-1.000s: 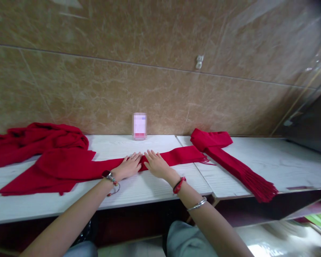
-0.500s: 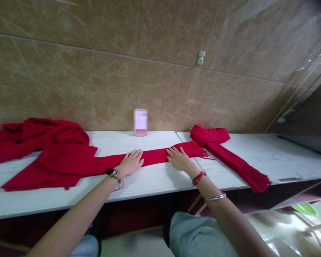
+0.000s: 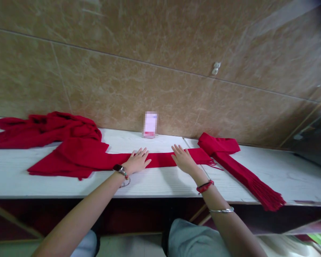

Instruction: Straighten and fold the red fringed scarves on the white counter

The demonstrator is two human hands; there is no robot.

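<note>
A red scarf (image 3: 162, 160) lies across the white tabletop, its middle stretch narrow and flat, its left part spread wider and its fringed end at the right. My left hand (image 3: 137, 161) rests on the narrow stretch with fingers spread, palm down. Over the same strip, farther right, my right hand (image 3: 185, 159) is open with its fingers apart; it seems slightly raised, and I cannot tell whether it touches the cloth. Another red scarf (image 3: 238, 175), folded narrow with a fringed end over the front edge, lies to the right.
A heap of red cloth (image 3: 61, 126) lies at the back left. A small upright phone-like object (image 3: 150, 124), blurred, stands against the brown tiled wall (image 3: 139, 85). The white table (image 3: 160, 184) has open shelving below its front edge.
My right hand has lifted a little from the scarf, fingers pointing more upward. My left hand stays on the cloth. The whole view has shifted and tilted slightly.
</note>
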